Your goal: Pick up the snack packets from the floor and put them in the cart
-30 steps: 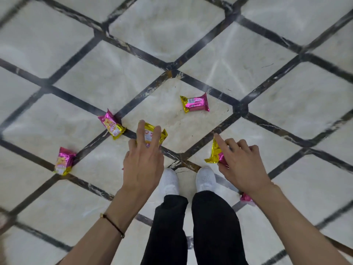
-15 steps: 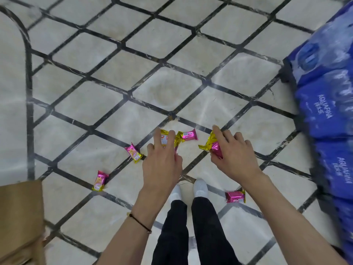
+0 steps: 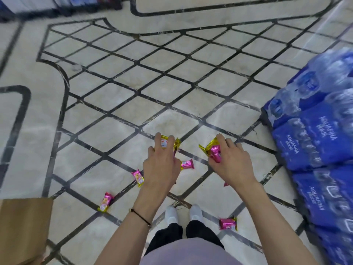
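Top-left corner is motion-blurred, so I can't make out what's there. A pink sliver (image 3: 226,184) pokes out from under your right wrist; the rest is hidden and I can't tell what it is. The blue water-bottle packs (image 3: 315,150) on your right are smeared and run out of frame.

Your left hand (image 3: 161,165) has its fingers curled over a gold packet (image 3: 164,142) and is clamped on it. The hand covers most of the packet; only a white-and-red label and one gold end show. Your right hand (image 3: 232,165) pinches a pink-and-gold packet (image 3: 211,150) of crinkled foil, with the gold crimped end sticking out to the left. Both are held up off the floor (image 3: 114,104).

Four more lie on the tiles, shiny pink foil with gold ends:
- middle packet (image 3: 187,164), between your hands
- left packet (image 3: 138,176), just beside your left hand
- far-left packet (image 3: 106,201), on a dark tile line
- near packet (image 3: 228,223), beside your right shoe (image 3: 195,212)

The brown cardboard box (image 3: 24,226) at lower left is cut off by the frame, and its inside isn't visible.
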A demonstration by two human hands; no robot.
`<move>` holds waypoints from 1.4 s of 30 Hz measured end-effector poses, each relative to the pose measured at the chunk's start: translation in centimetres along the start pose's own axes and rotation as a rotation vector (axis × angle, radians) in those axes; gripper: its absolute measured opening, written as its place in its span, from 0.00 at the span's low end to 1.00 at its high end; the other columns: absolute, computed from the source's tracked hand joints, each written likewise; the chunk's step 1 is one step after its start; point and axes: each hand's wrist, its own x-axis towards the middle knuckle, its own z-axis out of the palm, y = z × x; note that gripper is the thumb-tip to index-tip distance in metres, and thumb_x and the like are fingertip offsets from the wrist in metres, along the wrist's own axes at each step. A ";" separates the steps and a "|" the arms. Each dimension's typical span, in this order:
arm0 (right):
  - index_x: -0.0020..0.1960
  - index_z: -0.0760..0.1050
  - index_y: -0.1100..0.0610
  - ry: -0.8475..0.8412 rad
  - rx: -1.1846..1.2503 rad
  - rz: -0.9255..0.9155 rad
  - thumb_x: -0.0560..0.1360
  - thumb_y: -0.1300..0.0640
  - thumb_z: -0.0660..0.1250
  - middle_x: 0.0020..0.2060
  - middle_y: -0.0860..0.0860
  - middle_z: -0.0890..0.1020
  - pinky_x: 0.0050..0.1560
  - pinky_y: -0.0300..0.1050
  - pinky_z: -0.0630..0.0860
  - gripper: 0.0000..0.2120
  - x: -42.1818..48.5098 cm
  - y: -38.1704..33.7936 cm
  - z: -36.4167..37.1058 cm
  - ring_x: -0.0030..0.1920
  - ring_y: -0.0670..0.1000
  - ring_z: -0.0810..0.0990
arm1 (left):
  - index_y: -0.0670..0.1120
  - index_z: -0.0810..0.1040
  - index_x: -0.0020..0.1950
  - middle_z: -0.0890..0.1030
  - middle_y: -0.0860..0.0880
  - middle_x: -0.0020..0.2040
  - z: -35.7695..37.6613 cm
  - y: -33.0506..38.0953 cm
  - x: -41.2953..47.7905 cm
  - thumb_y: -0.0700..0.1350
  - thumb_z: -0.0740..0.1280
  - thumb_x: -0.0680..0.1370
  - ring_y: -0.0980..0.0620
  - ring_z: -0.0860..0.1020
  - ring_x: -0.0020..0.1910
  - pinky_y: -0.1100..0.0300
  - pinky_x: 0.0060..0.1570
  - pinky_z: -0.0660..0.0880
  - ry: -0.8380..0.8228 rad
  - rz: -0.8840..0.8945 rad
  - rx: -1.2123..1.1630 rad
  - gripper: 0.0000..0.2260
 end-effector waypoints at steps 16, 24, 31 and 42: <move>0.71 0.62 0.49 0.106 0.027 0.043 0.75 0.41 0.64 0.56 0.52 0.78 0.43 0.50 0.76 0.29 -0.8 0.2 -6.2 0.52 0.58 0.77 | 0.54 0.64 0.70 0.61 0.45 0.74 -4.6 0.4 -1.7 0.49 0.67 0.77 0.41 0.76 0.52 0.54 0.35 0.68 0.121 -0.034 -0.045 0.23; 0.72 0.60 0.48 0.150 0.005 0.117 0.75 0.40 0.64 0.57 0.51 0.77 0.46 0.52 0.79 0.29 -2.8 0.4 -7.6 0.53 0.57 0.77 | 0.53 0.63 0.71 0.60 0.46 0.75 -5.8 2.8 -2.0 0.48 0.67 0.77 0.42 0.75 0.54 0.54 0.34 0.68 0.148 0.089 -0.026 0.24; 0.70 0.61 0.50 0.234 -0.019 0.418 0.75 0.42 0.65 0.60 0.53 0.76 0.45 0.50 0.76 0.28 -9.6 1.3 -9.4 0.56 0.58 0.77 | 0.54 0.64 0.70 0.59 0.46 0.75 -6.0 4.5 -2.9 0.46 0.67 0.75 0.44 0.74 0.50 0.55 0.34 0.67 0.105 0.363 -0.038 0.24; 0.70 0.62 0.51 0.317 -0.001 1.056 0.76 0.41 0.63 0.59 0.53 0.76 0.47 0.51 0.75 0.27 -31.8 -2.4 -6.9 0.57 0.58 0.76 | 0.56 0.62 0.70 0.56 0.49 0.78 -4.1 9.3 -14.0 0.48 0.66 0.77 0.44 0.72 0.61 0.52 0.44 0.77 -0.067 1.006 -0.035 0.23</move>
